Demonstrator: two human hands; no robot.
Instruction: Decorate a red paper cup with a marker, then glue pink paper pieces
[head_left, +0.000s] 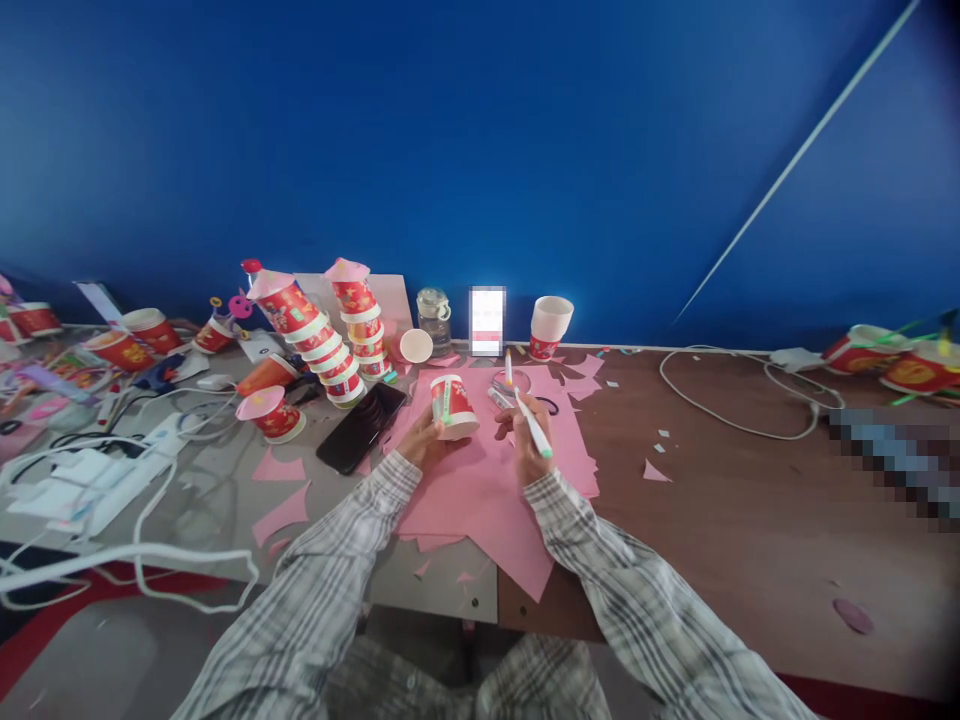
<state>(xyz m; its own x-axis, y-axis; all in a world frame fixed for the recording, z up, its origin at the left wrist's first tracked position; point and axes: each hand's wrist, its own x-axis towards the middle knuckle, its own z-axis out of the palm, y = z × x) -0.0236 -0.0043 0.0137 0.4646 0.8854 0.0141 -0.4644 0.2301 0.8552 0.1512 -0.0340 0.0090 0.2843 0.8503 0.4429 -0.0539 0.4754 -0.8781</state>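
My left hand (pixel 424 437) is closed around a red and white paper cup (pixel 459 402), tilted above the pink paper (pixel 487 500). A green mark shows on the cup's side near my fingers. In my right hand (pixel 532 445) is a white marker pen (pixel 535 424) with a green end, held like a writing tool to the right of the cup and apart from it. Beyond the right hand, an orange-tipped pen (pixel 509 368) and a dark ring-shaped band (pixel 548 405) lie at the back of the pink paper.
Two leaning cup towers (pixel 315 345) (pixel 363 325) stand at the back left, near a glass jar (pixel 433 320). A black phone (pixel 361 428) lies left of the paper. White cables and a power strip (pixel 142 475) crowd the left side. Stacked cups (pixel 551 322) stand by the blue wall.
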